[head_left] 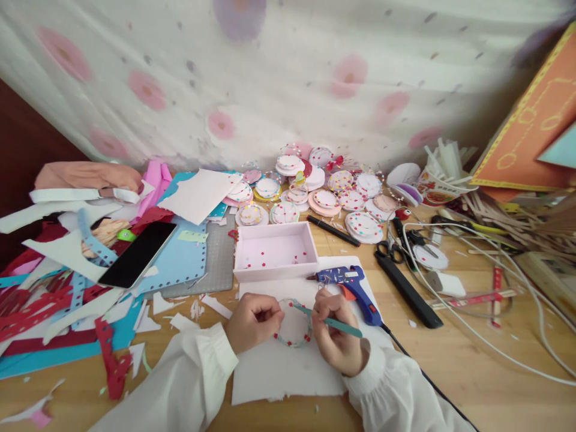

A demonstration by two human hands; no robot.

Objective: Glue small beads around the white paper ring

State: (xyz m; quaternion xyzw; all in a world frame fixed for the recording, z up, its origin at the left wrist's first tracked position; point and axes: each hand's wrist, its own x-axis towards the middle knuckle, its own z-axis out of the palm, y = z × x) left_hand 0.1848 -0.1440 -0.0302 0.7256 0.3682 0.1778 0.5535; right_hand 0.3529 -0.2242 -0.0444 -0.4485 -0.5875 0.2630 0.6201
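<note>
A thin ring with red and pale blue beads or small flowers [291, 344] rests over a white sheet [265, 378]. My left hand [255, 321] is pinched at the ring's upper left edge. My right hand [336, 330] grips teal tweezers [344, 327], whose tip reaches the top of the ring near a red piece. Behind my hands stands a shallow white box [275, 273] with several small red pieces inside. Just right of the box, a blue glue gun [355, 289] lies on its side, its nozzle pointing left.
Decorated paper discs [284, 213] crowd the back. Paper scraps [85, 240] and a phone [137, 255] cover the left. On the right are a black box cutter [407, 288], scissors [390, 252], a white cable [477, 345], a charger [445, 283] and a cup of glue sticks [443, 180].
</note>
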